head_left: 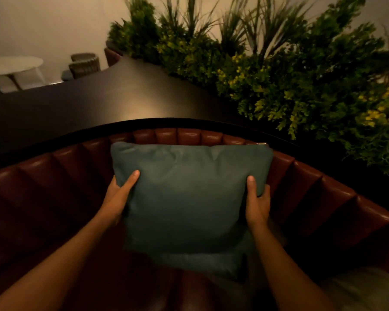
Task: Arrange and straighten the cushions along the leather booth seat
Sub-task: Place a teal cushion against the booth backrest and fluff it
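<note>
Teal cushion (186, 194): upright, face toward camera, top edge against the tufted backrest (189, 135) of the brown leather booth seat (43, 198), approx. centre of the curve. Left hand (118, 196) grips the cushion's left edge, thumb on front, fingers wrapped behind. Right hand (257, 203) grips the right edge, same config. A second cushion (202, 263) lies below the held one, blurred. Dark ledge (88, 104) and plants (301, 81) sit behind the backrest.
</note>
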A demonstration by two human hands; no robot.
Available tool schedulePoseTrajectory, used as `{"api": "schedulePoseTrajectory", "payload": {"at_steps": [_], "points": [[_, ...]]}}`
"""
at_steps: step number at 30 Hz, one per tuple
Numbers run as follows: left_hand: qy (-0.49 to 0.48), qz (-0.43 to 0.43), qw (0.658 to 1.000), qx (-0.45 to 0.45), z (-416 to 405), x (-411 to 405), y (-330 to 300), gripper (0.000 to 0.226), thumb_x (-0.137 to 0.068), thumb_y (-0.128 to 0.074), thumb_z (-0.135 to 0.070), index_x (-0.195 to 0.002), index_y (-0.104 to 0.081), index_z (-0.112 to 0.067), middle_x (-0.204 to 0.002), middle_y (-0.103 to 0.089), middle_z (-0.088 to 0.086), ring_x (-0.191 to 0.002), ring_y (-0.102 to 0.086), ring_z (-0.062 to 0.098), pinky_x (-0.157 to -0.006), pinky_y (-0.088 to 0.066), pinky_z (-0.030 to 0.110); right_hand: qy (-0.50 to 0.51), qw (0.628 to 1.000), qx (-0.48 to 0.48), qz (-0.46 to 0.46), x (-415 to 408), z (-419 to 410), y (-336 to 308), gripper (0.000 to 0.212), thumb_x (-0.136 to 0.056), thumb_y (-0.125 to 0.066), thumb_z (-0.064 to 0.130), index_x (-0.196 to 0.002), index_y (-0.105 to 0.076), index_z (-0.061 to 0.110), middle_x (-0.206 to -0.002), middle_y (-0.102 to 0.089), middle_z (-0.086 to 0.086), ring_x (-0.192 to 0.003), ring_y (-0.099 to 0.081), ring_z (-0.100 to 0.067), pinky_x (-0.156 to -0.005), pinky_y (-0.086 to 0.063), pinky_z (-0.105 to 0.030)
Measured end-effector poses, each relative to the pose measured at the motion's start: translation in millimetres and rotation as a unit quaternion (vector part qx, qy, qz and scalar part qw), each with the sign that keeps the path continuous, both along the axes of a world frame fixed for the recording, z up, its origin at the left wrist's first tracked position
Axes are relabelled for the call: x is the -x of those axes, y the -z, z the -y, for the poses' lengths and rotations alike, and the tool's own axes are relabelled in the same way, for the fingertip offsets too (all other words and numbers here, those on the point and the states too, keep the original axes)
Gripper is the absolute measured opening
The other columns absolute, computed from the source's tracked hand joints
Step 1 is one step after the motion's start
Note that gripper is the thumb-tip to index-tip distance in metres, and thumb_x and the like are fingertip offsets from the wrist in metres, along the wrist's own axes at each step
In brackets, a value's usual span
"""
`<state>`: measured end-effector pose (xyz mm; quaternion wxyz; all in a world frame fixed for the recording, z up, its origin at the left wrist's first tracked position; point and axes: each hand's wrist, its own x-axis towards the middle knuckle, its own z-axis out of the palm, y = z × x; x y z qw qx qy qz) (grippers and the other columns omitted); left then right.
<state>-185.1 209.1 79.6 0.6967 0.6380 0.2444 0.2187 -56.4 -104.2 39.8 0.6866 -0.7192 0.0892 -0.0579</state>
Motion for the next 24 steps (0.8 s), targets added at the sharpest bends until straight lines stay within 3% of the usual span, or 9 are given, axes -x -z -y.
{"api": "schedulePoseTrajectory", "payload": {"at_steps": [2, 4, 6, 8, 12, 15, 18, 22, 24], "points": [[-0.032, 0.028, 0.999, -0.018, -16.6, 13.5, -11.5, 0.052, -0.079, -0.073, -0.053, -0.124, -0.061, -0.031, -0.122, -0.07, -0.01, -0.11, -0.067, 0.005, -0.102, -0.051, 0.034, -0.035, 0.999, -0.015, 0.014, 1.6, -18.8, -15.2, 0.062, -0.08, -0.063, 0.077, -0.121, -0.056, 0.031, -0.12, -0.064, 0.006, -0.11, -0.062, -0.01, -0.101, -0.048, -0.036], [-0.073, 0.046, 0.995, -0.045, -37.9, 32.1, -21.3, 0.049, -0.08, -0.077, -0.058, -0.121, -0.06, -0.036, -0.125, -0.07, -0.01, -0.114, -0.066, 0.004, -0.099, -0.051, 0.03, -0.058, 0.997, -0.027, 0.036, 6.3, -42.7, -30.0, 0.047, -0.094, -0.063, 0.055, -0.125, -0.054, 0.022, -0.117, -0.064, 0.008, -0.104, -0.061, -0.002, -0.101, -0.048, -0.033], [-0.103, 0.057, 0.991, -0.069, -58.7, 52.3, -30.9, 0.052, -0.079, -0.073, -0.06, -0.123, -0.058, -0.039, -0.126, -0.069, -0.012, -0.116, -0.065, 0.002, -0.097, -0.05, 0.023, -0.072, 0.995, -0.03, 0.057, 12.2, -66.9, -43.0, 0.053, -0.097, -0.062, 0.051, -0.134, -0.052, 0.015, -0.127, -0.064, 0.0, -0.113, -0.061, -0.009, -0.102, -0.044, -0.027], [-0.142, 0.064, 0.985, -0.071, -85.7, 78.6, -36.9, 0.051, -0.079, -0.072, -0.061, -0.123, -0.059, -0.04, -0.123, -0.07, -0.014, -0.114, -0.066, 0.0, -0.096, -0.051, 0.02, -0.103, 0.992, -0.025, 0.075, 24.7, -98.6, -55.7, 0.066, -0.091, -0.059, 0.061, -0.142, -0.05, 0.021, -0.135, -0.06, 0.005, -0.122, -0.057, -0.007, -0.105, -0.041, -0.023], [-0.209, 0.062, 0.975, -0.052, -142.8, 132.5, -35.6, 0.053, -0.085, -0.076, -0.05, -0.13, -0.061, -0.027, -0.123, -0.072, -0.008, -0.112, -0.069, 0.005, -0.102, -0.054, 0.031, -0.155, 0.984, -0.016, 0.086, 51.0, -166.3, -59.3, 0.043, -0.091, -0.063, 0.06, -0.129, -0.05, 0.044, -0.119, -0.058, 0.032, -0.107, -0.055, 0.021, -0.105, -0.042, -0.02], [-0.252, 0.049, 0.966, -0.029, -185.7, 186.4, -20.9, 0.059, -0.082, -0.079, -0.051, -0.132, -0.063, -0.024, -0.121, -0.073, -0.007, -0.11, -0.07, 0.006, -0.1, -0.056, 0.032, -0.188, 0.978, -0.017, 0.085, 83.1, -228.3, -56.2, 0.046, -0.089, -0.064, 0.06, -0.13, -0.053, 0.042, -0.116, -0.061, 0.029, -0.103, -0.058, 0.021, -0.098, -0.045, -0.014], [-0.292, 0.041, 0.956, -0.017, -225.2, 240.2, -8.6, 0.066, -0.075, -0.081, -0.056, -0.131, -0.063, -0.026, -0.121, -0.074, -0.007, -0.111, -0.07, 0.009, -0.095, -0.057, 0.031, -0.222, 0.972, -0.018, 0.074, 121.3, -283.7, -51.0, 0.036, -0.096, -0.065, 0.047, -0.129, -0.053, 0.038, -0.114, -0.062, 0.023, -0.096, -0.06, 0.021, -0.083, -0.046, -0.005], [-0.314, 0.026, 0.949, -0.024, -280.4, 311.4, 3.5, 0.044, -0.087, -0.078, -0.041, -0.127, -0.063, -0.03, -0.119, -0.072, -0.01, -0.108, -0.069, 0.003, -0.092, -0.056, 0.027, -0.256, 0.965, -0.036, 0.047, 179.9, -355.8, -34.8, 0.036, -0.097, -0.064, 0.044, -0.131, -0.052, 0.04, -0.114, -0.062, 0.024, -0.097, -0.059, 0.017, -0.081, -0.047, -0.005], [-0.329, 0.017, 0.944, -0.037, -311.3, 349.8, 9.4, 0.045, -0.089, -0.077, -0.039, -0.129, -0.062, -0.028, -0.118, -0.071, -0.013, -0.105, -0.068, -0.001, -0.09, -0.056, 0.023, -0.265, 0.962, -0.04, 0.042, 212.6, -394.4, -25.3, 0.039, -0.097, -0.064, 0.045, -0.134, -0.053, 0.04, -0.115, -0.063, 0.023, -0.099, -0.059, 0.017, -0.082, -0.047, -0.006]]}}
